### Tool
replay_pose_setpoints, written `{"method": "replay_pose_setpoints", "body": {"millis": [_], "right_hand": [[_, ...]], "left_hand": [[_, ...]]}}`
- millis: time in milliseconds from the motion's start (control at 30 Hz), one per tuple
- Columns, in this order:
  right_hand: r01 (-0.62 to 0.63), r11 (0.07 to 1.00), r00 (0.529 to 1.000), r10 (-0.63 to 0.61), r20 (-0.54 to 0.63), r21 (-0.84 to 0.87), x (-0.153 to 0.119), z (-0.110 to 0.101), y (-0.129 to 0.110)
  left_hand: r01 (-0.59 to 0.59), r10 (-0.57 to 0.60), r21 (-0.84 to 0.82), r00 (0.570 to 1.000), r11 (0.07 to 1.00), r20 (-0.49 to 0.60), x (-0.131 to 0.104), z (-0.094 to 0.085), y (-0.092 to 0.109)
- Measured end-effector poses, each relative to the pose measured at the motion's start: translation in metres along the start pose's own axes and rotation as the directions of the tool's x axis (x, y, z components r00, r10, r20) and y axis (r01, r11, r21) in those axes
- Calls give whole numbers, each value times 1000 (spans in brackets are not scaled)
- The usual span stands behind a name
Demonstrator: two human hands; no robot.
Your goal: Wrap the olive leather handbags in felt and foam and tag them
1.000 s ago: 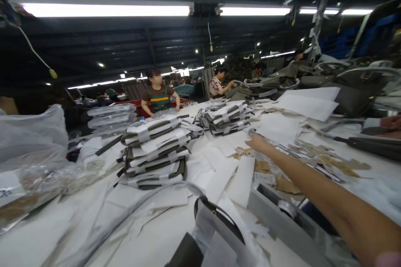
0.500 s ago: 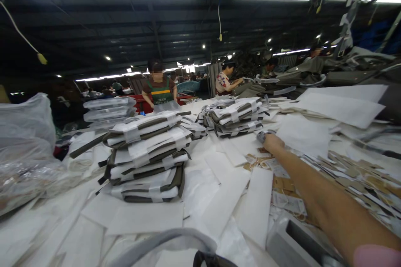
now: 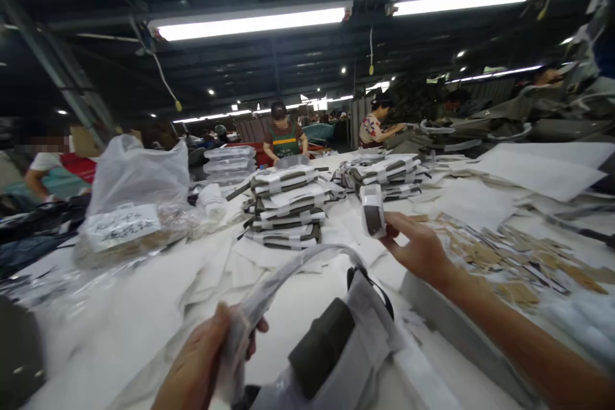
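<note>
At the bottom left my left hand (image 3: 211,346) is closed around a bag handle (image 3: 307,257) wrapped in clear plastic, which arches to the right. Below the arch lies the olive-grey bag (image 3: 324,346), partly covered with white wrapping. My right hand (image 3: 413,246) pinches what looks like a roll of clear tape (image 3: 373,211), raised above the table to the right of the handle. A stack of folded olive bags (image 3: 288,205) with white paper and clear bands stands beyond my hands. A second stack (image 3: 387,174) sits farther right.
Cardboard tags (image 3: 519,262) are scattered at right, by white paper sheets (image 3: 542,166). A filled plastic sack (image 3: 137,198) stands at left. One co-worker (image 3: 286,134) in a green apron works across the white table (image 3: 158,314); others work at both sides.
My right hand has drawn back from the far tags and now holds the tape roll up nearer me. My left hand has come into view on the handle. The view has turned left.
</note>
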State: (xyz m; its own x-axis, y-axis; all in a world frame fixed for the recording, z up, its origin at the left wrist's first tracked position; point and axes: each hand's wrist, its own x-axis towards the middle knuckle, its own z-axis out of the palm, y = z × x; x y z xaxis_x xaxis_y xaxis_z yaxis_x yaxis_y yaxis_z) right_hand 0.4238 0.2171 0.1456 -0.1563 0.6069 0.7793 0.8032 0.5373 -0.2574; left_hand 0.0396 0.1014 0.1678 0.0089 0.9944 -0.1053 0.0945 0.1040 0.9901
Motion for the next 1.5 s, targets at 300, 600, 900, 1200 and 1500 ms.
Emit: {"method": "replay_pose_setpoints", "body": {"millis": [300, 600, 900, 1200, 1500], "right_hand": [[128, 992, 985, -126, -121, 8, -132, 3, -196], [8, 998, 998, -13, -67, -69, -109, 33, -231], [30, 1000, 992, -31, -120, -8, -92, 30, -240], [158, 961, 984, -136, -112, 227, -106, 16, -218], [-503, 856, 826, 517, 227, -117, -178, -15, -65]], "left_hand": [[-154, 114, 91, 932, 984, 343, -16, 11, 41], [-261, 186, 124, 885, 957, 426, -13, 19, 58], [-193, -5, 282, 819, 940, 574, -10, 13, 78], [-123, 47, 123, 869, 985, 493, -13, 21, 57], [-186, 194, -96, 978, 978, 77, -7, 12, 59]]}}
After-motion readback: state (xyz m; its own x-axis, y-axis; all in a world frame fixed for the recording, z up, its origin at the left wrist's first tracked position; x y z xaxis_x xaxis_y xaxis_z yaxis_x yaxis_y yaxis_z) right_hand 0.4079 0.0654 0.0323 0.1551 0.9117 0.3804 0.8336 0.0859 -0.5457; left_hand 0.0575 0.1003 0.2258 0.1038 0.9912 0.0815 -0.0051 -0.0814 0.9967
